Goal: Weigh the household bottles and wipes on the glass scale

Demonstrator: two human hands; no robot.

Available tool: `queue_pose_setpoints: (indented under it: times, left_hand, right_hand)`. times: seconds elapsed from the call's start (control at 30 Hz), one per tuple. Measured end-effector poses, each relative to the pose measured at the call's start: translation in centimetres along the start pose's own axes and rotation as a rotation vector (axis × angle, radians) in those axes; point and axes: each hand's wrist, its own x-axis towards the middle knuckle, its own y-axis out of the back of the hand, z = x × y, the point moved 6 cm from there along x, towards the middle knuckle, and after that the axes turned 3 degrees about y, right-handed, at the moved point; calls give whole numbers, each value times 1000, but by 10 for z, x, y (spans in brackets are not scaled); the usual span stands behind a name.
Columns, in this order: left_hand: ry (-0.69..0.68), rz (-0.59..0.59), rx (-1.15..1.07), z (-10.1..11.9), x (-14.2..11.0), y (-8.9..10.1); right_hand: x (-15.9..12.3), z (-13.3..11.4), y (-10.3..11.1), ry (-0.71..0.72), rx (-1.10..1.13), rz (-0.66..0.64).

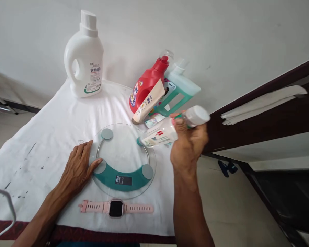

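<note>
My left hand (pixel 76 168) lies flat with its fingers stretched at the left rim of a round glass bathroom scale (pixel 123 147), the thumb over its front left pad. The scale has a teal band with a small dark display, lit with some characters too blurred to read. In my right hand (pixel 189 142) is a clear bottle (pixel 159 133) with a white cap, held tilted, its base reaching over the scale's right side. I cannot tell whether the base touches the glass. In front of the scale lies a pink-strapped smartwatch (pixel 116 208).
A white detergent jug (pixel 83 61) stands at the back left. By the wall are a red detergent bottle (pixel 146 82), a cream tube (pixel 149 101) and a green jug (pixel 181 91). A white cloth (pixel 46 137) covers the table. Folded white fabric (pixel 262 104) hangs right.
</note>
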Motion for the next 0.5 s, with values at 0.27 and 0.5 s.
queue_pose_setpoints:
  times: [0.27,0.5]
  left_hand:
    - [21,-55,6,0,2,1]
    - [28,-52,-21,-1,5,5]
  right_hand:
    - [33,56,50,25,-150,112]
    - [22,77,25,-4,-186,143]
